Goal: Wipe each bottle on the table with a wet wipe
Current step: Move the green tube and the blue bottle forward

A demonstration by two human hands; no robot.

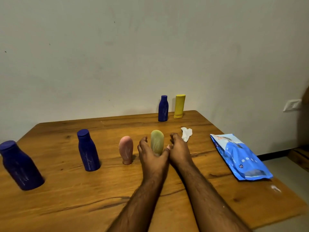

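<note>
A translucent olive-green bottle [157, 142] stands upside down on its cap at the table's middle. My left hand [151, 154] curls round its left side, with the thumb crossing in front of its base. My right hand [178, 149] sits just right of the bottle with loosely curled fingers, holding nothing; a small gap shows between them. A crumpled white wet wipe [186, 133] lies on the table behind my right hand. A pink bottle [126, 149] stands left of the olive one. Two dark blue bottles [87, 150] [20, 166] stand further left.
At the far edge by the wall stand a small blue bottle [163, 108] and a yellow bottle [179, 106]. A blue wet-wipe pack [239, 156] lies at the right of the wooden table [83, 203], close to its edge. The wall has a socket [291, 105].
</note>
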